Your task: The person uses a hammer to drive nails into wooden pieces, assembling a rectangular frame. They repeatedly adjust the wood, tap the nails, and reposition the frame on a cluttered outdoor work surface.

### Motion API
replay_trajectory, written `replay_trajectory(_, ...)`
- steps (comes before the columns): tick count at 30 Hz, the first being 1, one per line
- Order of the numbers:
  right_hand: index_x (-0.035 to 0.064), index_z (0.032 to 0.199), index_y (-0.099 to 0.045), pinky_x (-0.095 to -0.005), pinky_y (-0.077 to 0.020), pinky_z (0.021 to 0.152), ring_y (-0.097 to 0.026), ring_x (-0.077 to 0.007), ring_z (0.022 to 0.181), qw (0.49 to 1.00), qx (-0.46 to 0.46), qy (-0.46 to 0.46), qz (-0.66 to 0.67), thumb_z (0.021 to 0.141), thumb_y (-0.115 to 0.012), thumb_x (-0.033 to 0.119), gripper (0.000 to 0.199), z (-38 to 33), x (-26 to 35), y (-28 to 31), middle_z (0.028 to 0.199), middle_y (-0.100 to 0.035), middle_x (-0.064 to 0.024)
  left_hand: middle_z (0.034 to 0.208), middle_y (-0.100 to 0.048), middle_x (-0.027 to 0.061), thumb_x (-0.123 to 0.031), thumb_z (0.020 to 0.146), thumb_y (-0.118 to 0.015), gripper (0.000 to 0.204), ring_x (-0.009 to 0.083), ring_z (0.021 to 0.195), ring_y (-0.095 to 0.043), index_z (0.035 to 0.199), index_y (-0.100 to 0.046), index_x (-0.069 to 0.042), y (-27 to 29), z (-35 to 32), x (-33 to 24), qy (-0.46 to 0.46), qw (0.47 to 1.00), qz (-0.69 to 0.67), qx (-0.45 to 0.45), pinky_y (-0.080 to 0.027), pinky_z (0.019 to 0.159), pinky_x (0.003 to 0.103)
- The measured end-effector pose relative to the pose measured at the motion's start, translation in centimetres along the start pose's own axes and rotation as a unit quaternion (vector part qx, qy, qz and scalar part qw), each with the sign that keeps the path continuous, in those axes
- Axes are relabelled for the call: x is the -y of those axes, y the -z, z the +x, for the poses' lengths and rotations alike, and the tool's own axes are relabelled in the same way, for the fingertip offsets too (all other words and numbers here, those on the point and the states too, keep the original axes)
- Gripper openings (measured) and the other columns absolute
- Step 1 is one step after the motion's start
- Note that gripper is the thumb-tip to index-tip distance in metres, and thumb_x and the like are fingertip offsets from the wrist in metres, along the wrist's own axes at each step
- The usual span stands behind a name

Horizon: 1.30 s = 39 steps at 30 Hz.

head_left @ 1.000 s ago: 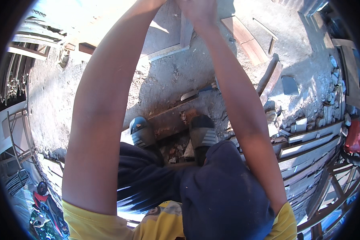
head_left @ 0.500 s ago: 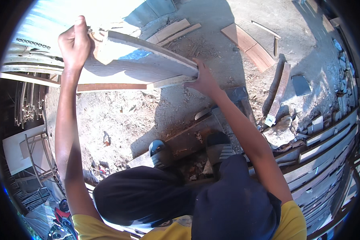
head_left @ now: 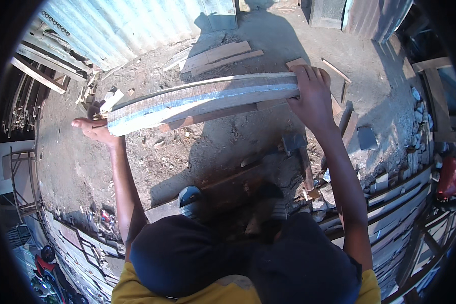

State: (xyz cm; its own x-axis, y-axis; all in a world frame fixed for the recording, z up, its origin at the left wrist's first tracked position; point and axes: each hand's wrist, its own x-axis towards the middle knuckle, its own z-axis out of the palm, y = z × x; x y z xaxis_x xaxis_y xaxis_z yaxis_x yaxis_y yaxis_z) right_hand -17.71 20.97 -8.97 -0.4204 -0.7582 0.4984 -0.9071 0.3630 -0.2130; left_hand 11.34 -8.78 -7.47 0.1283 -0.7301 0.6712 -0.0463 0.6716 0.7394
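A long wooden board (head_left: 202,99) with blue and white paint along its near side is held up across the space before me. My left hand (head_left: 99,129) grips its left end, thumb stretched out to the left and the other fingers partly hidden behind the wood. At the opposite end, my right hand (head_left: 313,93) is closed round the board, fingers over the top edge and thumb below. A reddish-brown wooden strip (head_left: 207,117) shows just under the board; I cannot tell whether it is joined to it.
Loose planks (head_left: 215,57) lie on the dirt beyond the board. A dark-headed tool like a hammer (head_left: 293,142) lies right of my sandalled feet (head_left: 190,196). Stacked timber (head_left: 403,195) runs along the right. Corrugated metal sheeting (head_left: 131,30) stands at the far left.
The board has turned from showing its broad face to lying edge-on and nearly level. My left hand has come down toward me; my right hand has moved right and now wraps over the top edge.
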Motion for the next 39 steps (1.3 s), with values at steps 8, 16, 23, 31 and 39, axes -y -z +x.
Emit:
replay_trajectory(8,0.0070,0.108,-0.052,-0.0453,-0.0313,0.100,-0.050,-0.0288,0.108,0.995,0.075,0.069,-0.020,0.056,-0.070,0.003,0.055,1.0,5.9,-4.2,0.105,-0.055,-0.0106,0.071,-0.058,0.0084,-0.057,0.097,-0.026,0.065,0.0171,0.066,-0.055,0.073,-0.055,-0.004,15.4,-4.5,9.7,0.272,0.959,-0.069,-0.022,-0.042,0.070,0.031)
replay_trajectory(16,0.0063,0.107,-0.052,-0.0449,-0.0322,0.099,-0.051,-0.0311,0.104,0.995,0.045,0.078,-0.037,0.054,-0.068,0.001,0.055,1.1,5.5,-4.6,0.104,-0.056,-0.0113,0.094,-0.067,0.0127,-0.017,0.090,-0.060,0.019,0.0205,0.091,-0.064,0.095,-0.063,0.001,9.5,-3.7,-6.6,-0.008,0.966,0.157,0.204,-0.048,0.085,0.033)
replay_trajectory(23,0.0083,0.111,-0.051,-0.0454,-0.0315,0.099,-0.049,-0.0305,0.110,0.994,0.005,0.074,-0.079,0.062,-0.070,0.003,0.053,0.9,6.8,-4.2,0.111,-0.055,-0.0099,0.091,-0.065,0.0096,-0.039,0.066,-0.079,0.056,0.0268,0.087,-0.064,0.106,-0.059,-0.006,2.6,-5.9,-6.4,-0.168,0.788,0.322,0.497,-0.051,0.077,0.037)
replay_trajectory(31,0.0117,0.114,-0.053,-0.0474,-0.0336,0.100,-0.048,-0.0327,0.116,0.970,0.169,-0.017,0.177,0.074,-0.066,0.008,0.042,-9.7,6.5,-9.3,0.116,-0.054,-0.0138,0.081,-0.064,0.0077,-0.044,0.064,-0.077,0.054,0.0241,0.077,-0.064,0.099,-0.058,-0.007,1.3,-6.1,-5.0,-0.182,0.776,0.371,0.477,-0.051,0.068,0.035)
replay_trajectory(39,0.0104,0.109,-0.059,-0.0507,-0.0387,0.092,-0.053,-0.0320,0.109,0.902,0.398,0.148,-0.083,0.075,-0.057,0.010,0.034,-16.5,-1.7,-18.3,0.110,-0.060,-0.0141,0.099,-0.064,0.0040,-0.029,0.067,-0.080,0.046,0.0228,0.089,-0.062,0.104,-0.062,-0.010,2.9,-6.3,-4.3,-0.253,0.819,0.267,0.441,-0.049,0.075,0.035)
